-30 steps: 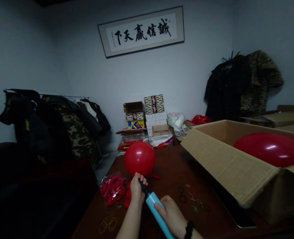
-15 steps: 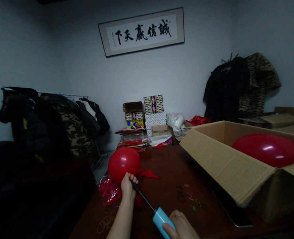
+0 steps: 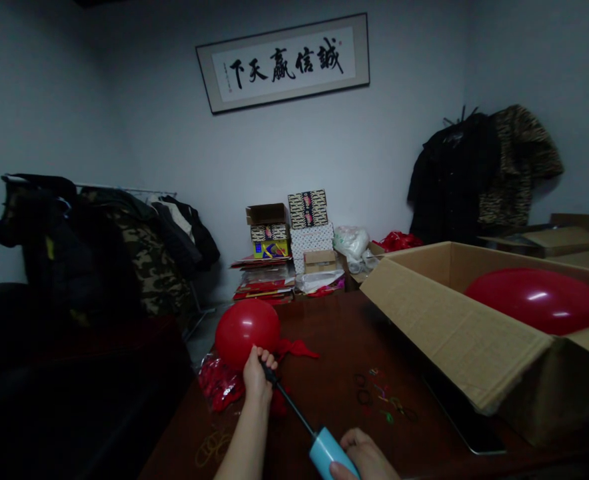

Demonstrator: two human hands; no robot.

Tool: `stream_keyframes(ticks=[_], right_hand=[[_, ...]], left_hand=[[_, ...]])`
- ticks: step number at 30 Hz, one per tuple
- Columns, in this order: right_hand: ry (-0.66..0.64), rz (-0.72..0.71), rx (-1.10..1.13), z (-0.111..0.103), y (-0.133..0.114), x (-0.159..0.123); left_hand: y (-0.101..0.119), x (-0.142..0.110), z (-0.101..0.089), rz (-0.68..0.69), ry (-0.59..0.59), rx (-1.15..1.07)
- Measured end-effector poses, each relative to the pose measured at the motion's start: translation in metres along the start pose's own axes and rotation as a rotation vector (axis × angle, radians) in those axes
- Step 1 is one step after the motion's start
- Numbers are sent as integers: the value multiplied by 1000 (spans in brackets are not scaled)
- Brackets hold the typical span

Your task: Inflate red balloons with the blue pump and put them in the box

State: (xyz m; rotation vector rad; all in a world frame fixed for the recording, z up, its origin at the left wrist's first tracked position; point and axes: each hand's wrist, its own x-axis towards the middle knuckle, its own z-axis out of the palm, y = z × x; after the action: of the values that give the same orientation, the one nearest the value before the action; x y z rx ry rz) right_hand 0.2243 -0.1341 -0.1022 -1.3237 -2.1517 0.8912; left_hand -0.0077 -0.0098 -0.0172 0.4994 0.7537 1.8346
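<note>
My left hand (image 3: 259, 368) is closed around the neck of an inflated red balloon (image 3: 247, 330) and the black nozzle end of a hand pump. The pump's dark rod runs down to its light-blue barrel (image 3: 330, 453), which my right hand (image 3: 364, 453) grips near the bottom of the view. Behind my left hand a flat red balloon (image 3: 299, 349) lies on the table. To the left rests a clear bag of red balloons (image 3: 219, 383).
A cardboard box (image 3: 454, 320) holding a large red balloon (image 3: 539, 300) stands on the right of the brown table (image 3: 334, 333). A dark flat device (image 3: 467, 420) lies beside it. Coloured bands (image 3: 387, 400) and yellow rubber bands (image 3: 213, 447) are scattered about.
My right hand and the blue barrel have drawn slightly back and to the right, with more rod showing. My left hand and the balloon have hardly moved.
</note>
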Motion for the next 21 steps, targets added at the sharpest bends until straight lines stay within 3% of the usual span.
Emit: stream_keyframes(ticks=[9, 14, 21], right_hand=[[191, 139, 133, -6, -35, 16], [228, 198, 117, 5, -25, 26], [158, 281, 3, 38, -5, 27]], left_hand=[[-50, -36, 19, -143, -93, 27], [-71, -43, 16, -352, -45, 51], [-100, -35, -11, -471, -58, 196]])
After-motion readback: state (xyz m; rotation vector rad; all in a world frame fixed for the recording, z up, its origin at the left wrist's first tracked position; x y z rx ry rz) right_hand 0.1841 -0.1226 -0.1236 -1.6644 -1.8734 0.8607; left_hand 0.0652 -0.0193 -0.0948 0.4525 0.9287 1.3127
